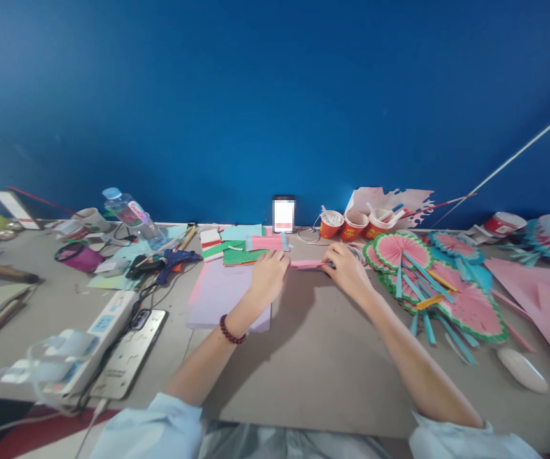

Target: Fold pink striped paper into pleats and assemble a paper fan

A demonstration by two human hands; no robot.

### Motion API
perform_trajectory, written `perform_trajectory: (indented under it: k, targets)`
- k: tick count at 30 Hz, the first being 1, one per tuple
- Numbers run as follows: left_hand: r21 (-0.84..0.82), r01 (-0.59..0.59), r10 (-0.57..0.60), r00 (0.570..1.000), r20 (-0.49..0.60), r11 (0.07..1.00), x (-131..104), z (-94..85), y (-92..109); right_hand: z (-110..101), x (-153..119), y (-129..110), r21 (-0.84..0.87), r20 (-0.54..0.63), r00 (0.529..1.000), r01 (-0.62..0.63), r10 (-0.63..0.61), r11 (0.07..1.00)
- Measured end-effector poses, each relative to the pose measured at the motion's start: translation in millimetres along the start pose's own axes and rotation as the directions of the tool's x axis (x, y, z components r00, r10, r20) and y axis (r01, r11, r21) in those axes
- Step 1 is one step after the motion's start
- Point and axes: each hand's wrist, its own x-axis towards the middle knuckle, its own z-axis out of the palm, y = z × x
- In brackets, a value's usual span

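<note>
Stretching over the desk (303, 370), the left hand (271, 274) and right hand (344, 266) are both mostly closed, fingers bent, each gripping one end of the pink paper strip (306, 264). Its long axis runs pretty much left-right. Farther back: pink-and-blue folded paper (266, 242), then red cups (354, 227) near the blue wall (275, 115).

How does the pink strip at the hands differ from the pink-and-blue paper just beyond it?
The pink strip has the left hand and right hand at its ends; the pink-and-blue paper lies untouched. The strip looks narrow, the paper wider. The paper shows blue bands along its ends; between the hands, the strip looks mostly pink. Both show pink.
</note>
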Motion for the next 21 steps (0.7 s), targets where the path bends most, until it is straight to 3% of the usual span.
perform_trajectory:
  k: [4, 10, 14, 21]
  targets:
    - [-0.002, -0.084, 0.085, 0.996, 0.030, 0.996, 4, 15.0, -1, 5, -1, 1, 0.011, 0.049, 0.999, -0.010, 0.009, 1.000]
    - [0.048, -0.094, 0.090, 0.992, 0.089, 0.994, 6, 39.7, 0, 12, -1, 13, -0.070, 0.228, 0.973, 0.057, -0.039, 0.996]
    - [0.018, -0.099, 0.096, 0.987, 0.130, 0.995, 6, 49.4, 3, 17, 0, 15, -0.172, 0.265, 0.963, 0.096, -0.048, 0.980]
    - [-0.083, -0.067, 0.083, 0.973, 0.213, 0.994, 5, 59.1, 0, 21, 1, 13, -0.142, 0.439, 0.898, 0.103, -0.031, 0.984]
